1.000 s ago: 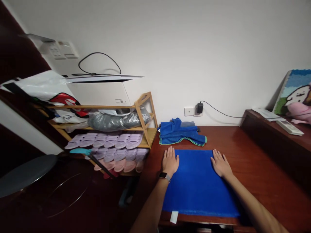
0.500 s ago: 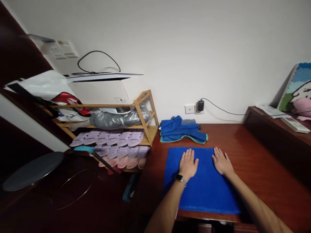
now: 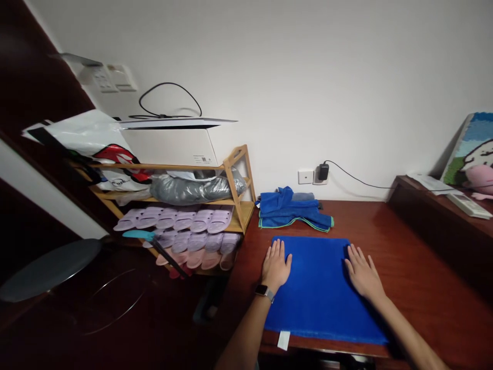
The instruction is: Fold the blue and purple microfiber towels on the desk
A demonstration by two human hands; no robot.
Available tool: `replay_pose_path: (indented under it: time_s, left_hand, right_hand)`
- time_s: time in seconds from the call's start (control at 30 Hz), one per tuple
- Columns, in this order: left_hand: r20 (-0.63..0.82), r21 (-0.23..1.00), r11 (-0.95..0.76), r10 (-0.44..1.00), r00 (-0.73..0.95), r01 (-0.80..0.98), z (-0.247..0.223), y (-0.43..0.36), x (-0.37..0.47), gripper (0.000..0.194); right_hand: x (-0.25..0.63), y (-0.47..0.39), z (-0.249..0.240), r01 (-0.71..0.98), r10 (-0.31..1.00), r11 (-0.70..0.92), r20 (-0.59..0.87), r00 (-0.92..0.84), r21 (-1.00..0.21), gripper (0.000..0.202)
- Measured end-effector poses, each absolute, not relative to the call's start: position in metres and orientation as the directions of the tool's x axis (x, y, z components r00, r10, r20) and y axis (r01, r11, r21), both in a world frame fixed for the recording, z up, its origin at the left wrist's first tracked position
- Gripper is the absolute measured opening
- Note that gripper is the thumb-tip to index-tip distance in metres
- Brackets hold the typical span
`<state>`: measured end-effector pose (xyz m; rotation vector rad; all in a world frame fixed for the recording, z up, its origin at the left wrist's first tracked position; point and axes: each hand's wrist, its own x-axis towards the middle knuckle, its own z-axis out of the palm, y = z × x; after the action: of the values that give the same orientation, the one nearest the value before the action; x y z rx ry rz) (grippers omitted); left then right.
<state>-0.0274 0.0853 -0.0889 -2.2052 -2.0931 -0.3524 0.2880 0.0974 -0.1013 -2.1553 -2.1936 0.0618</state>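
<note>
A bright blue cloth [image 3: 318, 293] lies spread flat on the reddish-brown wooden table, with a small white tag [image 3: 284, 340] sticking out at its near left edge. My left hand [image 3: 276, 267] rests flat on the cloth's far left part, fingers stretched forward, a watch on that wrist. On the opposite side, my right hand [image 3: 364, 272] lies with spread fingers along the cloth's right edge. Neither hand grips anything. Beyond the cloth sits a crumpled pile of blue cloths [image 3: 292, 210] with green edging.
At the left stands a wooden rack [image 3: 241, 205] holding lilac and pink slippers [image 3: 196, 221], bagged items and a white box [image 3: 173, 146]. A round dark stool [image 3: 50, 270] is at far left. A black charger [image 3: 323, 172] is plugged into the wall. Right, a raised ledge holds a remote-like device [image 3: 468, 204].
My left hand has slid left across the cloth to its left side. My right hand has shifted slightly right, to the cloth's edge. The white tag now shows. The view has turned a little.
</note>
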Motion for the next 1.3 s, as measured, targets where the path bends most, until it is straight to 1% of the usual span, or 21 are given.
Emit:
replay_pose_path:
  time_s: [0.13,0.27,0.33,0.47,0.53,0.6,0.67,0.8,0.9,1.03,1.1,1.2,1.3]
  left_hand:
    - [0.235,0.090,-0.075,0.971,0.052,0.993,-0.088,0.087,-0.035,0.064]
    - [0.247,0.067,-0.097,0.966,0.077,0.993,-0.078,0.084,-0.027,0.060]
    - [0.273,0.080,-0.162,0.953,0.135,0.984,-0.073,0.078,-0.001,0.059]
    - [0.290,0.179,-0.412,0.890,0.352,0.893,-0.074,0.063,0.083,0.061]
    - [0.256,0.245,-0.444,0.887,0.384,0.862,-0.078,0.057,0.116,0.065]
    - [0.220,0.287,-0.427,0.901,0.375,0.858,-0.080,0.054,0.125,0.067]
    - [0.206,0.288,-0.389,0.918,0.340,0.875,-0.082,0.049,0.107,0.067]
    - [0.211,0.196,-0.226,0.960,0.184,0.954,-0.087,0.031,0.023,0.064]
    - [0.271,0.137,-0.124,0.959,0.083,0.983,-0.094,0.014,-0.031,0.063]
    - [0.325,0.121,-0.109,0.944,0.064,0.987,-0.100,0.003,-0.050,0.062]
    - [0.336,0.125,-0.108,0.940,0.060,0.986,-0.101,0.003,-0.047,0.062]
    - [0.352,0.134,-0.119,0.934,0.065,0.984,-0.101,0.005,-0.042,0.062]
    - [0.355,0.139,-0.134,0.932,0.077,0.981,-0.101,0.006,-0.044,0.064]
  right_hand:
    - [0.291,0.074,-0.107,0.994,0.999,0.030,-0.036,-0.034,-0.108,0.074]
    - [0.287,0.070,-0.100,0.993,0.998,0.014,-0.059,-0.021,-0.114,0.073]
    - [0.285,0.071,-0.097,0.993,0.998,0.012,-0.063,-0.020,-0.119,0.073]
    - [0.286,0.070,-0.097,0.993,0.998,0.012,-0.064,-0.019,-0.113,0.072]
    - [0.287,0.070,-0.097,0.994,0.997,0.020,-0.068,-0.028,-0.109,0.071]
    - [0.288,0.070,-0.098,0.994,0.997,0.026,-0.068,-0.034,-0.110,0.071]
    - [0.289,0.069,-0.098,0.993,0.998,0.022,-0.063,-0.030,-0.116,0.071]
    - [0.289,0.069,-0.100,0.991,0.998,0.010,-0.062,-0.019,-0.133,0.072]
    - [0.289,0.071,-0.101,0.991,0.998,0.008,-0.068,-0.018,-0.136,0.072]
    - [0.288,0.070,-0.098,0.992,0.998,0.009,-0.060,-0.017,-0.128,0.073]
    - [0.290,0.064,-0.098,0.992,1.000,0.017,-0.021,-0.019,-0.121,0.073]
    - [0.298,0.044,-0.107,0.990,0.995,0.084,0.060,-0.077,-0.116,0.073]
    - [0.308,0.020,-0.121,0.982,0.990,0.129,0.080,-0.119,-0.138,0.074]
